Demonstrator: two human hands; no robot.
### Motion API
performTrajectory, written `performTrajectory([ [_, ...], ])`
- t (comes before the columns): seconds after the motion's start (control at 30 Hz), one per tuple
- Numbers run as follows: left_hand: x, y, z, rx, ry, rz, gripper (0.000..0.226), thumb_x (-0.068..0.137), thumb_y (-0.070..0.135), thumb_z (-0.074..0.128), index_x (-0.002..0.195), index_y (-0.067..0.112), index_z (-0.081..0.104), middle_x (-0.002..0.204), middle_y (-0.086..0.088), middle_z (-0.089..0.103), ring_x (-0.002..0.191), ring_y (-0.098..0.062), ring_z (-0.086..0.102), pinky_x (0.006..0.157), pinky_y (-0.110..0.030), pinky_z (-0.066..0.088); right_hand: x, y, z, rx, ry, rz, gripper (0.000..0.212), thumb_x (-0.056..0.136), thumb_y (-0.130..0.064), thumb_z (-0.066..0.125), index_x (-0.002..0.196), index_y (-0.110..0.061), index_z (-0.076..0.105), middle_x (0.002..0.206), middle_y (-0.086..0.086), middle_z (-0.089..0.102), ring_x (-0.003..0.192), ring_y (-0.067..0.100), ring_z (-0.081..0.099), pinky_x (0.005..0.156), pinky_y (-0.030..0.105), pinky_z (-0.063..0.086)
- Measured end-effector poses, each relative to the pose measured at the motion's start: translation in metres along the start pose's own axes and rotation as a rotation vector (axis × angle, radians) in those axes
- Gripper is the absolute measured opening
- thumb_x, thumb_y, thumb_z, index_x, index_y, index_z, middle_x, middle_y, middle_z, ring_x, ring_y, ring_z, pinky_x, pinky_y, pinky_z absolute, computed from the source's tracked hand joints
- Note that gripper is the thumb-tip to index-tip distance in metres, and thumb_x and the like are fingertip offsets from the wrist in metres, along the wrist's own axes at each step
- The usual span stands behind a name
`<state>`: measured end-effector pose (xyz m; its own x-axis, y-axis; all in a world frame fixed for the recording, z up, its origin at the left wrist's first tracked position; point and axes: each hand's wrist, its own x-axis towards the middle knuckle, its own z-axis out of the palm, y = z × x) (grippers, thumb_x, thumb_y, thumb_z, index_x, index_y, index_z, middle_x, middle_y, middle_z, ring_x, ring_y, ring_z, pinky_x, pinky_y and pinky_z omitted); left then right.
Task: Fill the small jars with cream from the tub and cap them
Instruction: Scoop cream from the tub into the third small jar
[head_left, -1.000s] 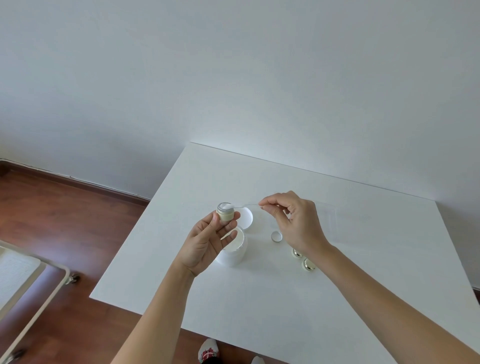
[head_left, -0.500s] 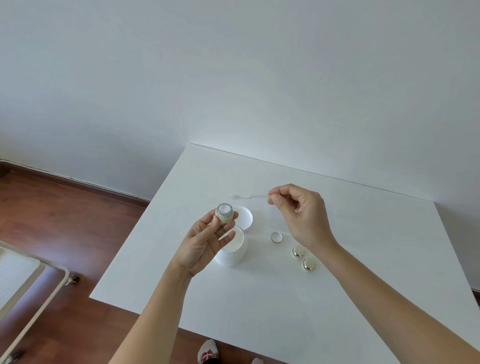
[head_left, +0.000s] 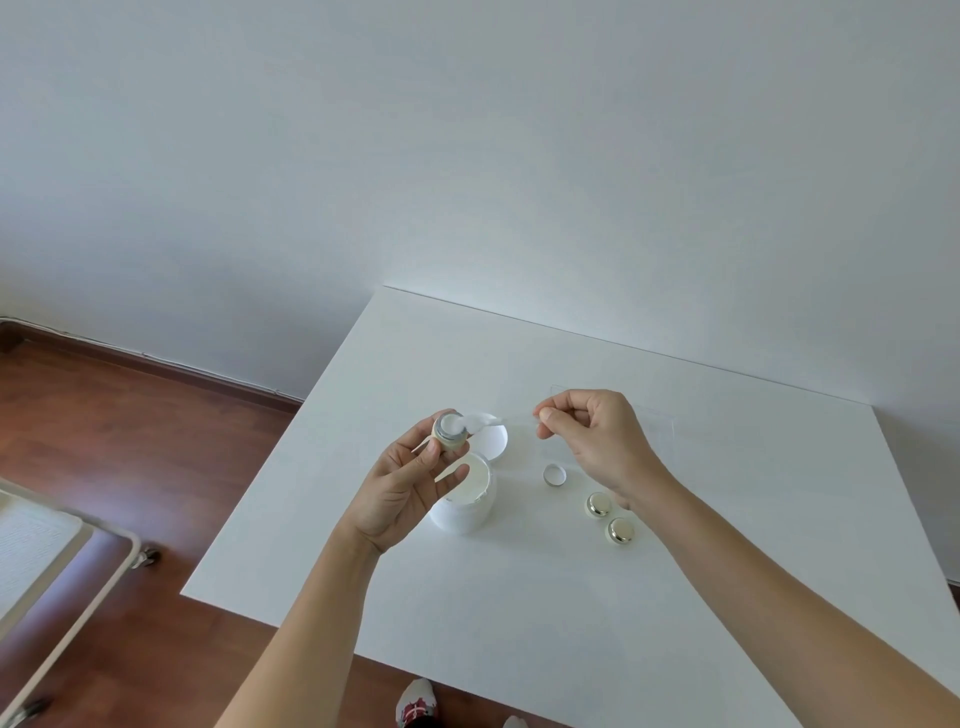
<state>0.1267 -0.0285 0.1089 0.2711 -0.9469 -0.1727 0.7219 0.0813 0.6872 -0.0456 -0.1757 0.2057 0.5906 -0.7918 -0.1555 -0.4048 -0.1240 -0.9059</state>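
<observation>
A: Head view, starting at the left: the left hand pinches a small cream-coloured open jar with a silvery neck between thumb and fingertips, held above the open white plastic tub of cream.

B: And the cream itself?

A: A white dollop sits on the tip of a thin clear spatula, touching the jar's rim, partly outside the mouth. The right hand pinches the spatula's far end.

B: So it could smear down the side or drop?

A: Likely, if the scrape goes off-centre. The light pinch could also let the jar tilt. Further right, a small white cap and two gold-lidded jars stand on the white table.
</observation>
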Motion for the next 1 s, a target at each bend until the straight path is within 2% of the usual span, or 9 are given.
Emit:
performTrajectory([
  [0.1,0.0,0.0,-0.004,0.017,0.001,0.005,0.036,0.096,0.015,0.048,0.125,0.023,0.069,0.126,-0.004,0.07,0.107,-0.014,0.068,0.092,-0.032,0.055,0.002,0.001,-0.005,-0.014,0.029,-0.032,0.015,0.089,-0.019,0.061,0.079,-0.023,0.071,0.068,-0.009,0.072,0.064,0.02,0.049,0.058,0.029,0.039],
  [0.2,-0.001,0.0,-0.009,0.028,0.001,0.01,0.035,0.097,0.017,0.049,0.125,0.025,0.069,0.128,-0.004,0.069,0.11,-0.012,0.067,0.094,-0.032,0.054,0.004,0.001,-0.008,0.007,0.056,-0.051,0.016,0.09,-0.019,0.06,0.079,-0.025,0.071,0.068,-0.012,0.072,0.067,0.019,0.051,0.059,0.028,0.04],
  [0.33,-0.002,-0.001,-0.011,0.031,0.026,-0.002,0.033,0.095,0.021,0.053,0.125,0.023,0.069,0.128,-0.006,0.069,0.109,-0.013,0.067,0.091,-0.032,0.055,0.0,0.003,0.0,-0.023,0.095,-0.126,0.016,0.091,-0.017,0.059,0.083,-0.025,0.07,0.069,-0.01,0.072,0.061,0.021,0.056,0.053,0.021,0.041],
  [0.43,-0.004,-0.003,-0.011,0.041,0.032,-0.016,0.033,0.095,0.021,0.054,0.125,0.02,0.069,0.127,-0.009,0.069,0.107,-0.014,0.068,0.09,-0.032,0.055,-0.005,-0.003,0.009,-0.175,0.174,-0.323,0.014,0.092,-0.012,0.059,0.087,-0.021,0.069,0.07,-0.018,0.067,0.068,0.0,0.064,0.059,0.006,0.041],
  [0.5,-0.005,-0.003,-0.01,0.054,0.031,-0.02,0.033,0.096,0.02,0.053,0.125,0.019,0.069,0.126,-0.009,0.07,0.106,-0.015,0.068,0.09,-0.032,0.055,-0.006,-0.008,0.012,-0.314,0.223,-0.509,0.012,0.092,-0.008,0.06,0.091,-0.014,0.07,0.074,-0.02,0.065,0.076,0.006,0.063,0.065,0.009,0.043],
  [0.57,-0.006,-0.002,-0.009,0.061,0.03,-0.019,0.033,0.096,0.02,0.053,0.124,0.019,0.07,0.124,-0.008,0.07,0.105,-0.015,0.068,0.09,-0.032,0.056,-0.005,-0.01,0.015,-0.428,0.225,-0.65,0.011,0.091,-0.005,0.06,0.093,-0.009,0.07,0.075,-0.008,0.068,0.078,0.017,0.057,0.066,0.019,0.045],
  [0.63,-0.006,-0.001,-0.007,0.062,0.03,-0.018,0.033,0.096,0.02,0.052,0.123,0.02,0.071,0.123,-0.008,0.071,0.104,-0.014,0.069,0.09,-0.032,0.056,-0.004,-0.011,0.016,-0.487,0.214,-0.709,0.011,0.091,-0.003,0.06,0.093,-0.007,0.069,0.075,-0.001,0.068,0.076,0.016,0.05,0.065,0.019,0.043],
  [0.87,-0.008,-0.001,-0.006,0.037,0.049,0.006,0.034,0.089,0.022,0.063,0.123,0.017,0.069,0.121,-0.009,0.071,0.105,-0.016,0.069,0.088,-0.031,0.056,-0.006,-0.008,0.014,-0.497,0.185,-0.698,0.011,0.091,-0.004,0.058,0.093,-0.008,0.068,0.073,0.0,0.067,0.077,0.015,0.047,0.065,0.016,0.039],
  [1.0,-0.006,-0.002,-0.002,0.032,0.078,0.05,0.036,0.081,0.018,0.072,0.117,0.018,0.068,0.115,-0.004,0.072,0.107,-0.019,0.07,0.089,-0.031,0.057,-0.012,-0.006,0.013,-0.475,0.178,-0.658,0.012,0.092,-0.004,0.058,0.093,-0.009,0.069,0.075,-0.001,0.069,0.077,0.02,0.054,0.065,0.024,0.046],
])
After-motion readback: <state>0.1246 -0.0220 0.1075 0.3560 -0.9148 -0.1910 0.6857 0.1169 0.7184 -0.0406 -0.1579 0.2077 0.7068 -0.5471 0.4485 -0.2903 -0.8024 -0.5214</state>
